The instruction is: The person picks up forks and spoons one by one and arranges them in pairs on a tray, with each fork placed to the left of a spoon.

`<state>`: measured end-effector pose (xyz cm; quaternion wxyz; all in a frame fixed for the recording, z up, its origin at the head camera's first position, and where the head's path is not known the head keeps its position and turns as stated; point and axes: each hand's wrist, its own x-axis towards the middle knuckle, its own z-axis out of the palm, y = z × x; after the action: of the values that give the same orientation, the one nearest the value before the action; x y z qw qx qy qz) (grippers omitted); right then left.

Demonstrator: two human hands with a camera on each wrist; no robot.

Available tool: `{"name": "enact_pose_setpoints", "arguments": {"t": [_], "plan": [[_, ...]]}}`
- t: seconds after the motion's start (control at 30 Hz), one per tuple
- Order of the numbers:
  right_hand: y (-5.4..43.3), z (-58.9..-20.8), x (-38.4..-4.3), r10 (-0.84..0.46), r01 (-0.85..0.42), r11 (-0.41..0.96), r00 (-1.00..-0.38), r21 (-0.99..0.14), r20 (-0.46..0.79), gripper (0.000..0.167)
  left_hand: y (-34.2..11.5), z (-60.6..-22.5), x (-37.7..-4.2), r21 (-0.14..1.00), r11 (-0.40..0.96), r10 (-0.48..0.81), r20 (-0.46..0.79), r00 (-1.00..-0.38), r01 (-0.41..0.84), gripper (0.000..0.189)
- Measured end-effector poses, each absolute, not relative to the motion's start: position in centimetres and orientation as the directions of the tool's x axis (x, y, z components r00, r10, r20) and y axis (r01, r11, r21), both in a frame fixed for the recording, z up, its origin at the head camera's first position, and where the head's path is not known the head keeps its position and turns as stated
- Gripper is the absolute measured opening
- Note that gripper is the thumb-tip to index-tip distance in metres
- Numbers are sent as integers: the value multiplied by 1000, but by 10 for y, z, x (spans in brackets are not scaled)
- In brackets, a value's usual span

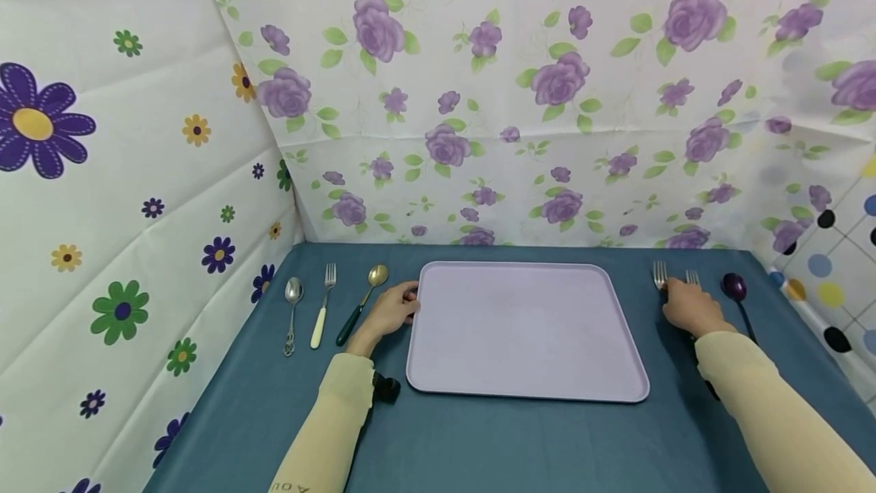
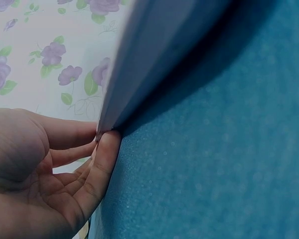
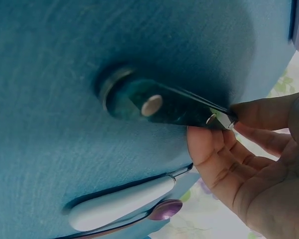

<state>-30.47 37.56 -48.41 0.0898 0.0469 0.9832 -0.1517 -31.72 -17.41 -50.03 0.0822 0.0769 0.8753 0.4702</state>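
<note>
My left hand [image 1: 391, 310] is at the left edge of a pale lilac rectangular tray [image 1: 520, 333]. In the left wrist view its thumb and fingers pinch the tray's rim [image 2: 117, 89]. On the tray's other side, my right hand [image 1: 693, 310] holds a fork [image 1: 659, 274] by its neck, tines pointing to the back. The right wrist view shows this fork's dark green riveted handle [image 3: 154, 105] slanting over the cloth. Just right of it lies a fork with a white handle [image 3: 122, 204], partly hidden by the hand in the head view. Beyond that is a purple spoon [image 1: 734, 287].
Left of the tray lie a silver spoon [image 1: 293, 291], a fork with a cream handle [image 1: 318, 328] and a gold spoon with a dark green handle [image 1: 350, 326], close to my left hand. A blue-grey cloth [image 1: 493, 447] covers the table. Flowered sheets [image 1: 506, 82] hang behind and at left.
</note>
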Motion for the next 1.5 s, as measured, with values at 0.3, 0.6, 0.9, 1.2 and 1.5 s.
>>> {"name": "enact_pose_setpoints", "arguments": {"t": [0.3,0.6,0.9,1.2,1.5], "plan": [[370,-473,-306,39,93,949,-983,-301,-182,44,-175,-499,-318,838,543,209,-77,-975,50,48],[361,-465,-307,12,70,947,-983,-313,-184,47,-176,-498,-316,839,541,212,-72,-975,56,48],[359,-461,-306,-29,28,939,-987,-343,-161,47,-176,-502,-318,844,534,213,-76,-974,51,48],[351,-451,-305,-46,24,936,-981,-353,-187,47,-174,-500,-317,846,531,214,-74,-974,52,48],[335,-441,-304,-68,9,933,-977,-359,-201,50,-174,-500,-316,844,533,214,-74,-974,53,48]]}}
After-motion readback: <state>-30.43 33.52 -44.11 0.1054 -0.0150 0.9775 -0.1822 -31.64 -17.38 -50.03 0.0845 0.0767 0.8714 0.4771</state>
